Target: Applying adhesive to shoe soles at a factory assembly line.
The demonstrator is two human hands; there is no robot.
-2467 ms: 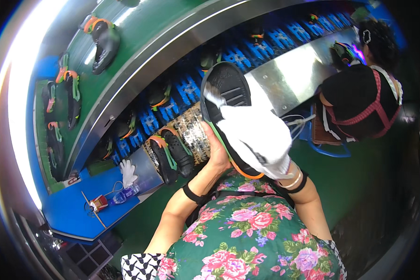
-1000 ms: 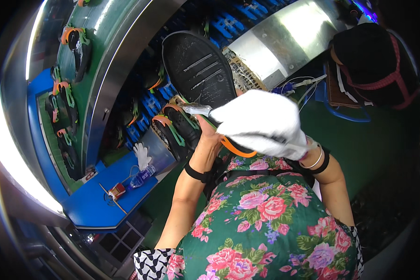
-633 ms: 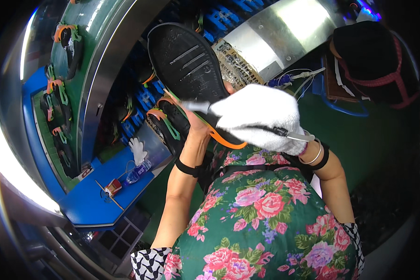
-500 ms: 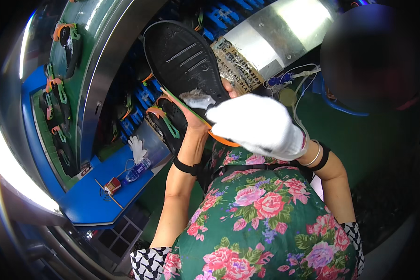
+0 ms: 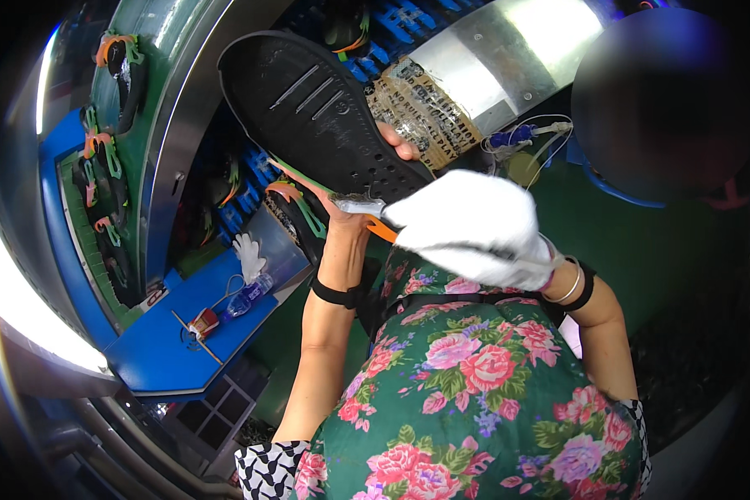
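A large black sole (image 5: 308, 108), with slots and small holes, faces up on a shoe with orange and green edging. My left hand (image 5: 398, 143) is closed around this shoe; its fingertips show at the right edge, its wrist below. My right hand (image 5: 471, 225), in a white glove, is closed on a brush (image 5: 358, 205) with a pale, worn head. The brush head lies along the sole's lower left edge, by my left wrist. Most of its handle is hidden in the glove.
Another sandal (image 5: 296, 212) with orange and green straps sits behind my left wrist. A blue table (image 5: 154, 358) holds a white glove (image 5: 248, 254), a plastic bottle (image 5: 250, 296) and a small red container (image 5: 200, 323). Several shoes ride a green conveyor (image 5: 162, 33). A metal panel (image 5: 475, 67) stands behind.
The brush has moved from the sole's heel area to its lower left edge. The shoe has shifted left and turned slightly, with my left hand still around it.
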